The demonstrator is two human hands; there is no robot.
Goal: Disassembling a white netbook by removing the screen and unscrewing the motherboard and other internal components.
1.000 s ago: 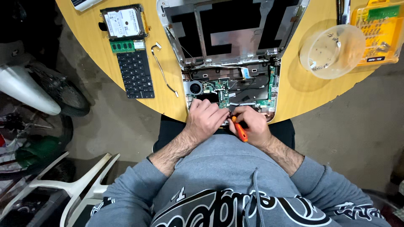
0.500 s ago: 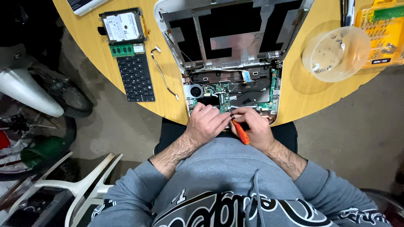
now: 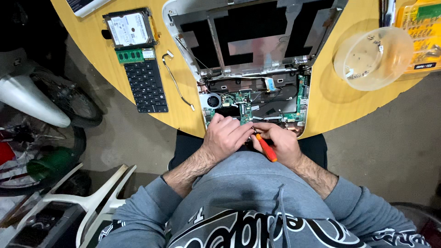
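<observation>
The opened laptop (image 3: pixel 257 82) lies on the round wooden worktop (image 3: pixel 92 82), its base w/ bare green circuit board (image 3: pixel 243 108) at the near edge, just in front of the person. The work is at the board's near edge, approx. 6 o'clock of the small round fan (image 3: pixel 212 100).

Step in hand, as I judge it: working a small screw or part on the board w/ the orange-handled screwdriver (image 3: pixel 266 148). The right hand (image 3: pixel 280 142) holds it, fingers pressed together around the handle, tip pointing toward 11 o'clock into the spot where both hands meet. The left hand (image 3: pixel 227 135) rests on the board edge, fingers curled and close together, tips touching or almost touching the driver tip; whether they pinch something small I cannot tell, it is hidden.

So the point of work sits between the two sets of fingertips, directly under them. The next move probably calls for a steady tip, light pressure, and the left fingers holding the part still, bc the parts there are small and close.

Outward: a black keyboard (image 3: pixel 147 85) at 9 o'clock of the laptop, a green memory stick (image 3: pixel 130 55) and a hard drive (image 3: pixel 130 29) above it, a thin cable (image 3: pixel 177 87) between. At 3 o'clock stands a clear plastic bowl (image 3: pixel 373 57) w/ small screws, then a yellow bit case (image 3: pixel 420 27).
</observation>
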